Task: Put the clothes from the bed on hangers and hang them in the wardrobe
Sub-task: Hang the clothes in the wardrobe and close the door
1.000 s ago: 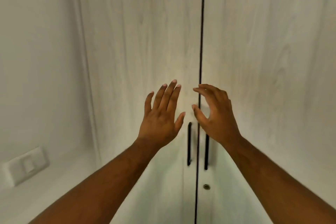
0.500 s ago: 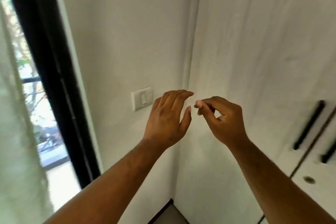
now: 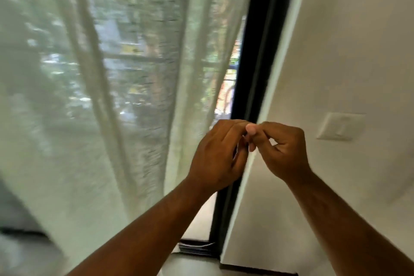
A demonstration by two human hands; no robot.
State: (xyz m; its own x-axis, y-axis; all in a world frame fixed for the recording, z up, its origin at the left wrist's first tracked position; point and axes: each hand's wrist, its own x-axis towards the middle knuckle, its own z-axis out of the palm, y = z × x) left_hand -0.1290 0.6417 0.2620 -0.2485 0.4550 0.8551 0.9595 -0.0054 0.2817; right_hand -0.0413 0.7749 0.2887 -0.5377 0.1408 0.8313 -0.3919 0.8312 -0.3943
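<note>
No clothes, hangers, bed or wardrobe are in view. My left hand (image 3: 218, 154) and my right hand (image 3: 282, 150) are raised together in front of me, both with curled fingers. Their fingertips meet at the middle, in front of the window's edge. Neither hand holds any object that I can see. The inside of both palms is hidden.
A sheer white curtain (image 3: 89, 119) covers a large window on the left, and the view is blurred by motion. A black window frame (image 3: 257, 51) runs down the middle. To the right is a white wall (image 3: 347, 29) with a light switch (image 3: 340, 126).
The view has swung left, from the closed wardrobe doors past the wall switch to the window and curtain. Both hands went from spread to curled and came together until their fingertips touch.
</note>
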